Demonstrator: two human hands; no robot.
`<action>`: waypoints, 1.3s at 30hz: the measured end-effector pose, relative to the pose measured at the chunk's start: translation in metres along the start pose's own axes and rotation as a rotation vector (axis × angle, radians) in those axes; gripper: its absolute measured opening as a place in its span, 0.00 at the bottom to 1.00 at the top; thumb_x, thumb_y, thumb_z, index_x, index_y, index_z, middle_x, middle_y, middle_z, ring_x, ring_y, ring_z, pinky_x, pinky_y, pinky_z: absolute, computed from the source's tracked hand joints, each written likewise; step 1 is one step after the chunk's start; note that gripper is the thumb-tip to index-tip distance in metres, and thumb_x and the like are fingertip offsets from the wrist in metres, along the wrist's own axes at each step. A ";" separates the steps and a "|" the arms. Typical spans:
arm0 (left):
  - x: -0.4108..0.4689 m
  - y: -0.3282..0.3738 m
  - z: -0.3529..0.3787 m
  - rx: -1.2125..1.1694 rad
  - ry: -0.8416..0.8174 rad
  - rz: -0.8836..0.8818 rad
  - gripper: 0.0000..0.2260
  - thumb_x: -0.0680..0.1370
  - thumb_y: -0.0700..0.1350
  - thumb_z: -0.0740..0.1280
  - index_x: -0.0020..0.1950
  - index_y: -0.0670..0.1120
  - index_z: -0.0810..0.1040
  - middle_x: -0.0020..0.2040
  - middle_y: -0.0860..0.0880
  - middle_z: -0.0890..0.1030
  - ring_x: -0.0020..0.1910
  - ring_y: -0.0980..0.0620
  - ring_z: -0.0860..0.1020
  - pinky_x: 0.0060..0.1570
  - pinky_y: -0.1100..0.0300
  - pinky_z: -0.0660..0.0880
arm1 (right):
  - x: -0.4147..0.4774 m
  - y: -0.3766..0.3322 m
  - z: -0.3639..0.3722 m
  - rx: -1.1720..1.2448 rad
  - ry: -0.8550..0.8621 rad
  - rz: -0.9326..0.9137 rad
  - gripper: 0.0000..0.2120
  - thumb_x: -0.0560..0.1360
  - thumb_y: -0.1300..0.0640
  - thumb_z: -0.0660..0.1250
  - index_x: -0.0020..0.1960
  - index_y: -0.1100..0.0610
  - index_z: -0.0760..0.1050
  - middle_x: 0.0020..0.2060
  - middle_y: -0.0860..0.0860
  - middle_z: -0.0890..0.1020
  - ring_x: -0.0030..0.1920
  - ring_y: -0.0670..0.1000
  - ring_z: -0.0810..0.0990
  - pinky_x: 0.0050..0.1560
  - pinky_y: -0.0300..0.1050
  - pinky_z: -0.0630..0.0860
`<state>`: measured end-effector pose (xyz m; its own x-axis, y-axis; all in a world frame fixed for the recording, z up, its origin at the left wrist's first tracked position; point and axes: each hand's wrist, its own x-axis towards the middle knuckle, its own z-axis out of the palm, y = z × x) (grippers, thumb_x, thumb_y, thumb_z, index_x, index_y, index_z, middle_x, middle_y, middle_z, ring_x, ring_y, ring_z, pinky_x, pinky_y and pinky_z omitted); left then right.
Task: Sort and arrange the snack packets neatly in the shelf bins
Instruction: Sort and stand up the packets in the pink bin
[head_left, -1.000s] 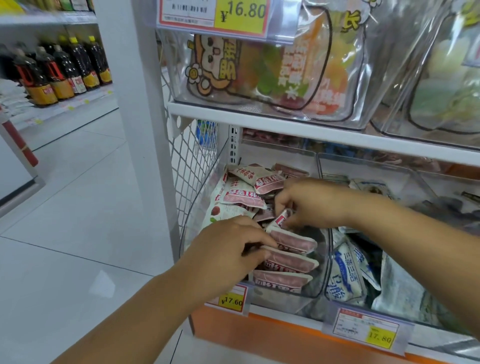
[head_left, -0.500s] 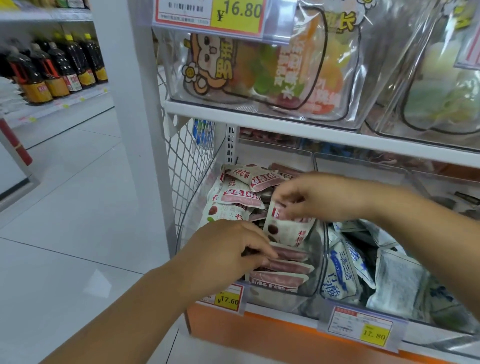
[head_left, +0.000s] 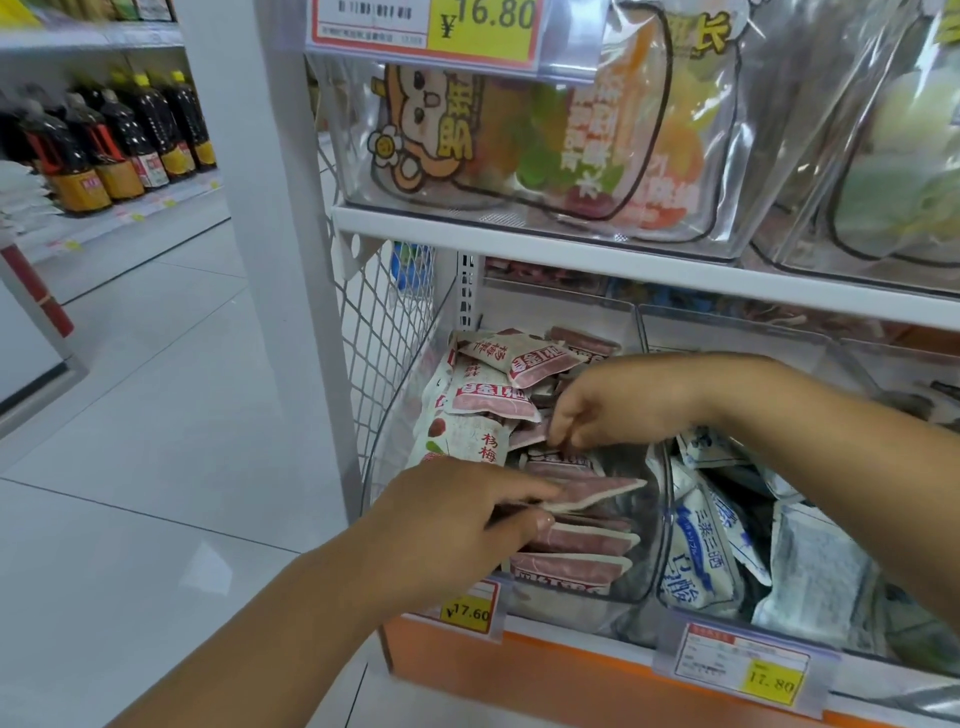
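A clear plastic bin (head_left: 652, 577) on the lower shelf holds several pink-and-white snack packets. Some lie jumbled at the back (head_left: 496, 397), others stand in a row along the front (head_left: 571, 566). My left hand (head_left: 457, 525) pinches the top edge of a front packet (head_left: 597, 491) between thumb and fingers. My right hand (head_left: 618, 405) reaches in from the right, its fingertips curled down on a packet (head_left: 530, 435) in the middle of the bin.
A neighbouring bin to the right holds blue-and-white packets (head_left: 701, 551). Above, an upper shelf (head_left: 519, 239) carries clear bins of large candy bags. A wire mesh panel (head_left: 384, 332) closes the shelf's left side. Price tags (head_left: 470, 610) hang on the orange front edge. Dark bottles (head_left: 119, 150) stand across the aisle.
My right hand set down the packet it held upright over the front row and moved back to the middle of the bin. My left hand stays on the front packets.
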<state>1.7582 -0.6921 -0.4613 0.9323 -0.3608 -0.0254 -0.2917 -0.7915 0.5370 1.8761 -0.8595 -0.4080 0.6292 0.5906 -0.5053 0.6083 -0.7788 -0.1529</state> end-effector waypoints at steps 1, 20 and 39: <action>0.000 0.000 -0.001 -0.002 -0.015 0.000 0.14 0.80 0.56 0.60 0.65 0.69 0.71 0.38 0.69 0.76 0.36 0.76 0.70 0.32 0.75 0.63 | 0.003 0.002 -0.001 -0.021 0.011 0.008 0.13 0.79 0.56 0.63 0.61 0.47 0.78 0.54 0.37 0.78 0.51 0.39 0.75 0.57 0.38 0.68; 0.005 -0.004 0.002 0.013 -0.032 0.005 0.15 0.81 0.56 0.60 0.66 0.67 0.71 0.60 0.63 0.78 0.49 0.66 0.72 0.45 0.70 0.68 | 0.031 -0.010 0.022 -0.521 -0.002 0.032 0.25 0.76 0.39 0.62 0.72 0.42 0.64 0.62 0.49 0.76 0.59 0.56 0.76 0.49 0.47 0.73; 0.007 -0.007 0.003 -0.021 -0.044 -0.028 0.12 0.79 0.59 0.60 0.63 0.67 0.71 0.57 0.64 0.78 0.51 0.64 0.75 0.52 0.62 0.74 | 0.017 0.019 0.004 -0.101 0.300 0.052 0.10 0.78 0.46 0.64 0.53 0.50 0.79 0.47 0.48 0.83 0.45 0.50 0.81 0.51 0.50 0.77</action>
<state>1.7661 -0.6898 -0.4676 0.9298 -0.3599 -0.0774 -0.2604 -0.7917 0.5527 1.8966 -0.8656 -0.4223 0.7661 0.5980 -0.2354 0.6071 -0.7936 -0.0403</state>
